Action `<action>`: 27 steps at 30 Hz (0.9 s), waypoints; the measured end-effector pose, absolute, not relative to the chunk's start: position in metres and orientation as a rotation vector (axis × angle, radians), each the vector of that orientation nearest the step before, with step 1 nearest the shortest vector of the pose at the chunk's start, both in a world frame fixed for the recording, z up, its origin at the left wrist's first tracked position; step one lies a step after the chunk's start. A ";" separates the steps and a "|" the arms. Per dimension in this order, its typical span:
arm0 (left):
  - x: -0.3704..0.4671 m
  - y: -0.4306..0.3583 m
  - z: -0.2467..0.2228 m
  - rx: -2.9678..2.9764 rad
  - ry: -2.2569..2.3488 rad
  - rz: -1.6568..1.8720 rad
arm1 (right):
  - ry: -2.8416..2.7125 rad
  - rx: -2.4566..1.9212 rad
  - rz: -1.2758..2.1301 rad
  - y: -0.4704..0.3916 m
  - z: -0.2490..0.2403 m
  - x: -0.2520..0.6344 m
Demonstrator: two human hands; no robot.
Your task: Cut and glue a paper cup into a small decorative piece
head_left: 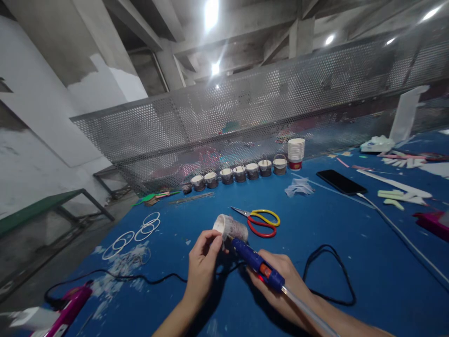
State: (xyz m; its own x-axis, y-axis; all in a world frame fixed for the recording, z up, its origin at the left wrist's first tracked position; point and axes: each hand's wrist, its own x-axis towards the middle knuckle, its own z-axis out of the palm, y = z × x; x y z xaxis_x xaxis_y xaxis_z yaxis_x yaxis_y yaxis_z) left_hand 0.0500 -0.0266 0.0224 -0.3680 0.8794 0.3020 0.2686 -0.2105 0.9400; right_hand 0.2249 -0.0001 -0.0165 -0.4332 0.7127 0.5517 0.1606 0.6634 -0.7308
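My left hand (205,257) grips a paper cup (235,229) by its rim, fingers closed on it. The cup lies tilted on its side, its mouth toward the left, and a greyish wrap covers its wall. In my right hand (280,276) is a blue hot glue gun (257,262), with a clear glue stick (308,311) sticking out of its back end. The gun's nozzle is at the cup's side near the rim; whether it touches cannot be made out. Scissors (259,222) with red and yellow handles lie just beyond the cup.
Several wrapped cups (252,172) line the back, beside a stack of paper cups (296,152). White rings (147,227) lie at left. A black cord (154,282) crosses the blue table (168,309). A phone (341,181) with a white cable lies at right. Perforated metal panels (210,126) stand behind.
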 end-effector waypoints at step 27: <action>0.055 -0.022 0.017 1.224 1.721 1.658 | -1.773 -0.705 0.970 0.002 0.000 0.231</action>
State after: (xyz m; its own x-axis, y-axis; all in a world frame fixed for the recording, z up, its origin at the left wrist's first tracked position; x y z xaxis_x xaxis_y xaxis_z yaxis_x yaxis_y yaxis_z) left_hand 0.0550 -0.0217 0.0173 -0.5030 0.8269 0.2516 0.2824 -0.1179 0.9520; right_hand 0.2312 0.0019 0.0003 -0.3728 0.8014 0.4678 0.0383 0.5170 -0.8551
